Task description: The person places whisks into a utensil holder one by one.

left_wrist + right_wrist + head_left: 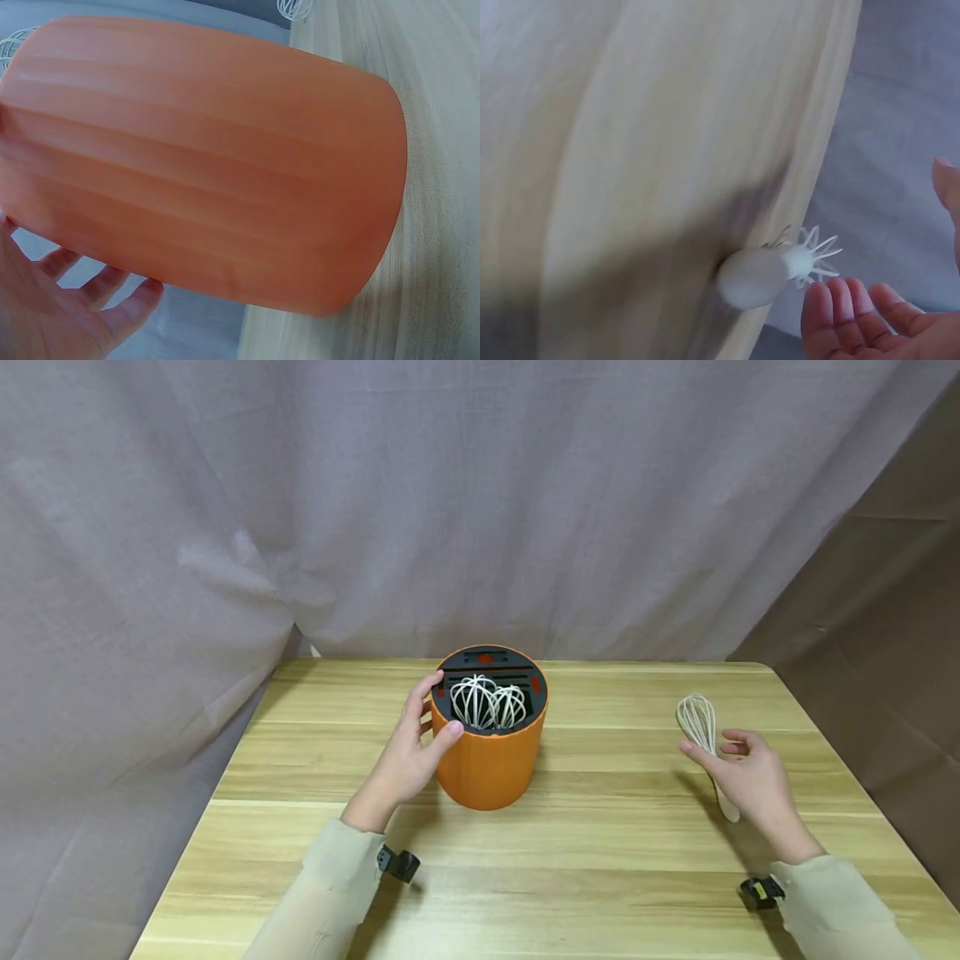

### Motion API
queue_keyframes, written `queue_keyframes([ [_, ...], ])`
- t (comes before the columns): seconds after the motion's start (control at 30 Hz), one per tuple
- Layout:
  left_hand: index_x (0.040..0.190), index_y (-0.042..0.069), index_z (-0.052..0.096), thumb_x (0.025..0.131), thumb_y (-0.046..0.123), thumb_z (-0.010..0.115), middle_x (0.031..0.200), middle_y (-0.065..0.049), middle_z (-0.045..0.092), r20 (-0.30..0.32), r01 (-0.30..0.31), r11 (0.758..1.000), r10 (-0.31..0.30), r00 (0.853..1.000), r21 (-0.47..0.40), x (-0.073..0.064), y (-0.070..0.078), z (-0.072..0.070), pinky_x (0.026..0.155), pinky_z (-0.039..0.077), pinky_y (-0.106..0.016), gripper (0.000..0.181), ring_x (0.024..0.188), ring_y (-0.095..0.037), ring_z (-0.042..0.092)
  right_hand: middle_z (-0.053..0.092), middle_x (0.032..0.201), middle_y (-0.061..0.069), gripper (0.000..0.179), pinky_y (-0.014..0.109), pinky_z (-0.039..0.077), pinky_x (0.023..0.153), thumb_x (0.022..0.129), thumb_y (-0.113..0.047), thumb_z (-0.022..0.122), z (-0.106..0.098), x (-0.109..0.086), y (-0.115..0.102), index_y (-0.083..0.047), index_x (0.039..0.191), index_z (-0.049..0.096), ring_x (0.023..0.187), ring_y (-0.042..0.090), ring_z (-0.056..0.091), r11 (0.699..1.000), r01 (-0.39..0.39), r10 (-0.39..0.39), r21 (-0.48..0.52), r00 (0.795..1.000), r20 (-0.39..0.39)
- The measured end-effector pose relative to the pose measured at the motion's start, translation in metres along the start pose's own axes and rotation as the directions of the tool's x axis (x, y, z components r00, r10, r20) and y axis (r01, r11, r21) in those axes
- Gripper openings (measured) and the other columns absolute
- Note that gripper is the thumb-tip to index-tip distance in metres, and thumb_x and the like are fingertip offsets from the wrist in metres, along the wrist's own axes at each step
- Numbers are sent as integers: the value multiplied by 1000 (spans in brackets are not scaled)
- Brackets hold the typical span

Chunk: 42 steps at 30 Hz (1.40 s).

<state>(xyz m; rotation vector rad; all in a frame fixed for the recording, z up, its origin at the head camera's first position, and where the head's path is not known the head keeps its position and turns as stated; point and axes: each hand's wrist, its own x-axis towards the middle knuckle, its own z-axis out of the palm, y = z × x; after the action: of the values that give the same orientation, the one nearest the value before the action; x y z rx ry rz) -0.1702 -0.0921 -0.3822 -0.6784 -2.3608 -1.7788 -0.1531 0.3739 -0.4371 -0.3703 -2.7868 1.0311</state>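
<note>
In the head view an orange utensil holder [487,772] with a black slotted top stands upright on the table. Two whisks [474,700] stick up from its large front opening, their wire loops upward. My left hand [408,752] holds the holder's left side, thumb at the front rim and index finger at the rear left rim. Its fingers [139,304] lie against the orange wall in the left wrist view. Over at the right, a pale whisk [697,720] lies on the table, handle toward me. Above its handle [750,279] hovers my right hand [750,777], thumb and fingers apart.
The light wooden table [600,877] reaches a grey curtain [525,510] at the back. A brown cloth [885,635] hangs along the right edge. Small black wrist cameras [399,863] sit at both sleeves.
</note>
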Motion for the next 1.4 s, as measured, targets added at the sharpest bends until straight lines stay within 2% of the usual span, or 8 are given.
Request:
queue_keyframes([
  [0.1, 151, 13, 25, 95, 18, 60, 153, -11, 25, 3, -2, 1000, 2, 1000, -3, 0, 1, 0, 102, 37, -55, 66, 129, -41, 38, 49, 126, 36, 92, 52, 44, 79, 84, -59, 64, 0, 2, 8, 10, 140, 36, 111, 47, 51, 999, -29, 30, -19, 999, 33],
  [0.23, 151, 12, 25, 95, 17, 60, 153, -12, 25, 5, -3, 1000, 3, 1000, -9, 1, 2, 1, 102, 36, -56, 66, 129, -42, 38, 46, 128, 40, 97, 58, 42, 84, 85, -61, 61, 0, 6, 15, 13, 140, 33, 114, 52, 47, 998, -55, 58, -41, 995, 83],
  [0.57, 151, 12, 25, 95, 18, 60, 153, -13, 26, 6, -4, 1000, 4, 1000, -5, 1, 3, 3, 102, 37, -55, 66, 129, -41, 38, 41, 129, 41, 99, 56, 43, 84, 87, -58, 61, 4, 6, 19, 17, 140, 26, 112, 51, 47, 997, -75, 76, -12, 986, 149],
  [0.73, 151, 11, 25, 94, 18, 60, 152, -13, 26, 8, -9, 1000, 9, 1000, -5, 1, 4, 4, 102, 37, -55, 66, 128, -41, 39, 43, 128, 37, 98, 45, 45, 80, 87, -55, 63, 7, 8, 25, 16, 141, 24, 109, 45, 49, 992, -123, 118, 17, 981, 155],
  [0.93, 151, 11, 25, 94, 18, 60, 152, -13, 27, 6, -8, 1000, 8, 1000, -6, 1, 3, 4, 102, 37, -54, 66, 128, -40, 39, 57, 112, 35, 74, 39, 43, 74, 92, -35, 63, 11, 11, 30, 20, 132, 34, 98, 42, 58, 996, -61, 67, -58, 992, 102],
  [1.07, 151, 11, 25, 94, 18, 60, 152, -12, 27, 7, -9, 1000, 9, 1000, -2, 1, 3, 4, 102, 38, -54, 66, 128, -40, 39, 60, 104, 32, 64, 36, 44, 69, 93, -24, 62, 12, 12, 30, 21, 130, 36, 90, 38, 60, 996, -48, 56, -76, 994, 99],
  [1.23, 151, 12, 26, 94, 19, 60, 152, -12, 27, 9, -5, 1000, 5, 1000, 0, 1, 2, 5, 102, 38, -54, 67, 128, -39, 40, 60, 104, 30, 59, 35, 46, 68, 96, -23, 57, 12, 11, 24, 21, 130, 39, 89, 35, 60, 994, -53, 64, -94, 990, 125],
  [1.4, 151, 12, 25, 94, 18, 60, 152, -13, 27, 9, -5, 1000, 5, 1000, -5, 1, 2, 5, 102, 37, -55, 67, 128, -40, 39, 61, 104, 31, 52, 40, 47, 69, 100, -24, 47, 13, 10, 9, 21, 127, 46, 89, 36, 58, 991, 25, -9, -128, 993, 120],
])
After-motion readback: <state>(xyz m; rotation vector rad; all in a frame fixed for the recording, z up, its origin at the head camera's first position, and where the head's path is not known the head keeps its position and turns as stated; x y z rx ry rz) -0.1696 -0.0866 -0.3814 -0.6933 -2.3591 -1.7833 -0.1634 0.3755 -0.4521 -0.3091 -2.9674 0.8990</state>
